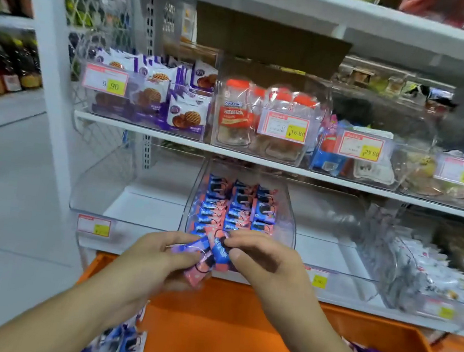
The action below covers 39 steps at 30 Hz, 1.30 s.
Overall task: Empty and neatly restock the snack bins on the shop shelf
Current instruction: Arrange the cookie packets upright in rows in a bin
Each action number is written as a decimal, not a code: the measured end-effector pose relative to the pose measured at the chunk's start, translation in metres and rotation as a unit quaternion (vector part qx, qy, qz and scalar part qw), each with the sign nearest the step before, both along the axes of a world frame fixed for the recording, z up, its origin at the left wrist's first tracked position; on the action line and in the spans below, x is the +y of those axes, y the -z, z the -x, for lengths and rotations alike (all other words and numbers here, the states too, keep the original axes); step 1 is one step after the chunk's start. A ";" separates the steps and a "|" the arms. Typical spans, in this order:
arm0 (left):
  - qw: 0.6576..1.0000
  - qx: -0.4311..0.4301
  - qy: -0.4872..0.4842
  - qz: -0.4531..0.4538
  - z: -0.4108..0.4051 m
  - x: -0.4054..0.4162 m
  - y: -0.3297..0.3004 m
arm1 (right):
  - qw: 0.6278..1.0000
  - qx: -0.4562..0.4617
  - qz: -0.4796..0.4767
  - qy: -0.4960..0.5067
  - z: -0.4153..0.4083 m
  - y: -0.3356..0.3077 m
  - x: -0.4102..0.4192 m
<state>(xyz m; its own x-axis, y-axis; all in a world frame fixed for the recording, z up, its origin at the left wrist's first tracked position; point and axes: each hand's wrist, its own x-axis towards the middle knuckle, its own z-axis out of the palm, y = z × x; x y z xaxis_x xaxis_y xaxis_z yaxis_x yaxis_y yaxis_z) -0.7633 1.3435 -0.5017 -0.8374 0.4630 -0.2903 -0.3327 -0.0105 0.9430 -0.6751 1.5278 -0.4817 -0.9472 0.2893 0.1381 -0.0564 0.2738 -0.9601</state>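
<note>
A clear plastic bin (289, 211) on the lower shelf holds neat rows of blue-and-pink snack packets (239, 205). Just in front of its lip, my left hand (155, 256) and my right hand (259, 257) grip a small bunch of the same packets (210, 256) between them, fingers curled round the wrappers. Below my arms an orange crate (222, 328) holds loose packets (119, 342) at its left and right sides. To the left of the filled bin stands an empty clear bin (102, 190).
The upper shelf (143, 129) carries clear bins of purple biscuit packs (186, 112), orange-capped jars (235, 112) and other snacks, each with a price tag. A bin of white packets (428, 267) sits at the lower right. A white shelf post (54, 74) stands left, with aisle floor beyond.
</note>
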 end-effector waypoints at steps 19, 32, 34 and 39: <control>0.995 0.010 -0.022 -0.101 0.028 0.011 0.006 | 0.999 -0.006 0.027 0.043 0.039 0.013 0.018; 0.995 0.045 -0.034 -0.088 0.017 0.012 0.005 | 0.993 0.046 0.104 0.016 0.019 0.003 0.022; 0.994 0.038 -0.035 -0.095 0.018 0.009 0.004 | 0.993 0.039 0.106 0.019 0.017 0.002 0.024; 0.994 0.051 -0.044 -0.088 0.018 0.005 0.002 | 0.995 0.031 0.087 0.036 0.013 0.005 0.023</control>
